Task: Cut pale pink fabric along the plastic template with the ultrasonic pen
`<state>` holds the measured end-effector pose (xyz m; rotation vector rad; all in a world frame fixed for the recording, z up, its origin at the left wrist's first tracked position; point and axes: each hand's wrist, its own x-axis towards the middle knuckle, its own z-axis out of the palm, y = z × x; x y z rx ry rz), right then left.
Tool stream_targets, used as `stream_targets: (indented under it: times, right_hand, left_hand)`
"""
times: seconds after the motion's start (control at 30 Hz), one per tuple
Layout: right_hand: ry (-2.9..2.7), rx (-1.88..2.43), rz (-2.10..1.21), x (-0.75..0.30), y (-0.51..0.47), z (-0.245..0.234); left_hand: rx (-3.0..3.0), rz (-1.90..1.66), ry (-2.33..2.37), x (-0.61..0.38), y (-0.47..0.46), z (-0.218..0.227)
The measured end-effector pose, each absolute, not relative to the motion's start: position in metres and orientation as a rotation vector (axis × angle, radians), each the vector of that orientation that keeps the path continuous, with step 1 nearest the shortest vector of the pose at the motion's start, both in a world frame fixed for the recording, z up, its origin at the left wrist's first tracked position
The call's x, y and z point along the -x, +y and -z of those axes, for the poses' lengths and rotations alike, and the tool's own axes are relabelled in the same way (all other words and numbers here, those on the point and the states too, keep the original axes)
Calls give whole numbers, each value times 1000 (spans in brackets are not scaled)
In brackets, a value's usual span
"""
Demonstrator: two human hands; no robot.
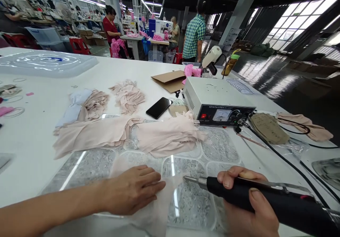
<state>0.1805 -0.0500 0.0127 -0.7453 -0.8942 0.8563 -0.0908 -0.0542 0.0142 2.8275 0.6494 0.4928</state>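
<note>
A thin, sheer pale-pink fabric piece (156, 208) lies on the clear plastic sheet in front of me. My left hand (135, 189) rests palm down on it, fingers stretched out and close together. My right hand (249, 201) is wrapped around a black handheld cutting tool (239, 192) with a pointed metal tip. That tip meets the fabric's right edge, to the right of my left fingers. Beyond my hands lie a pile of pale-pink fabric pieces (170, 134) and another stack (95, 134) to its left.
A control box (220, 92) with a dial stands at the right, cabled to the tool. Near it are a black phone (158, 108), folded cardboard (170, 80) and khaki fabric (269, 128). A clear plastic lid (47, 62) lies far left. People work at sewing machines behind the table.
</note>
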Motion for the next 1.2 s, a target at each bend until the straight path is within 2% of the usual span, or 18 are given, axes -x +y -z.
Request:
stream_targets:
  times: [0.33, 0.5, 0.67, 0.97, 1.2]
  right_hand:
    - [-908, 810, -869, -189, -58, -17]
    - [-943, 807, -963, -200, -65, -17]
    - [-948, 770, -908, -199, -66, -18]
    - [-1044, 810, -1033, -217, -88, -9]
    - [-1022, 730, -987, -214, -91, -10]
  left_hand:
    - [-2821, -308, 1025, 93, -94, -9]
    - [-2936, -324, 937, 92, -79, -17]
    - [-2912, -425, 929, 81, -78, -12]
    - [-2942, -318, 839, 91, -36, -10]
    - [-2897, -412, 792, 82, -56, -8]
